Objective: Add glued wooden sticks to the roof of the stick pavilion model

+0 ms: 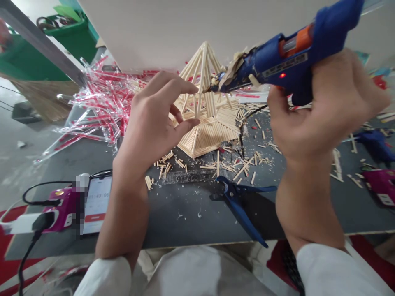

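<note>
A pointed model built of thin wooden sticks (212, 127) stands on the dark table, with an open-framed peak above a flared, stick-covered base. My left hand (157, 111) is curled at its left side, index fingertip and thumb against the upright sticks. In my right hand (327, 102) is a blue glue gun (277, 61) with an orange part and a lit red light. Its nozzle, crusted with dried glue and scraps, points left and meets the sticks near my left index finger. The exact contact point is partly hidden.
Blue cutting pliers (239, 205) and a clear ruler (188, 176) lie in front, among cut stick pieces (243, 164). Red-and-clear plastic wrappers (101, 102) heap at left. A phone (97, 205) and purple power strip (63, 205) sit front left; another blue glue gun (376, 144) lies right.
</note>
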Available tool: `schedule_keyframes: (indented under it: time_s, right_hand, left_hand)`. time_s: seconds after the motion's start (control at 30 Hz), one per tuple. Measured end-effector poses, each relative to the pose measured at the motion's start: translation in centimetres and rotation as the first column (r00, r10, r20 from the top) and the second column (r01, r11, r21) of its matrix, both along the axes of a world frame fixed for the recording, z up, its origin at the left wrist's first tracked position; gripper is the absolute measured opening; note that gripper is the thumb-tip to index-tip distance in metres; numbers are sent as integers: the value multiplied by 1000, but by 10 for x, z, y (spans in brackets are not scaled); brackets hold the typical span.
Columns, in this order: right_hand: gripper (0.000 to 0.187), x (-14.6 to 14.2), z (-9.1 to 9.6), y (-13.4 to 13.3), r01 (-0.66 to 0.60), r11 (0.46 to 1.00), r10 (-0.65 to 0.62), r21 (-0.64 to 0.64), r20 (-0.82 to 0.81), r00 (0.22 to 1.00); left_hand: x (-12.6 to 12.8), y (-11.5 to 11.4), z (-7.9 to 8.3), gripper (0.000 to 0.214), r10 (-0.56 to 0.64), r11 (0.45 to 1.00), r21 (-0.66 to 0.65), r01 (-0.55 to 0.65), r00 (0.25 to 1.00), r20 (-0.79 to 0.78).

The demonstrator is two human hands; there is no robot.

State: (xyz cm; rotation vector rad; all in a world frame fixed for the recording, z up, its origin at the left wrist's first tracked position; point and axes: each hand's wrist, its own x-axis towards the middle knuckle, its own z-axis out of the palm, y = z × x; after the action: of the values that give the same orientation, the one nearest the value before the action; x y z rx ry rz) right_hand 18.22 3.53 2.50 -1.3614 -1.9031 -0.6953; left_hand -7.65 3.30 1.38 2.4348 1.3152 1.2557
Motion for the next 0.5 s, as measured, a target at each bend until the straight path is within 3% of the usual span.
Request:
schedule_keyframes:
  time_s: [0.13,0.4,0.5]
  right_hand:
    - [48,2,2,-2,34,999,-33,-43,26,999]
    - [42,4,-5,3,-23,1000,24,13,-41,999]
    - [43,4,-1,3,-19,1000,20,25,-51,998]
  left_hand:
    - [0,0,1,46,-21,1000,-13,21,1000,20]
    - [-4,1,1,46,-51,999,21,50,997,58]
    - [-4,-2,3,40,-15,999,-27,17,998,57]
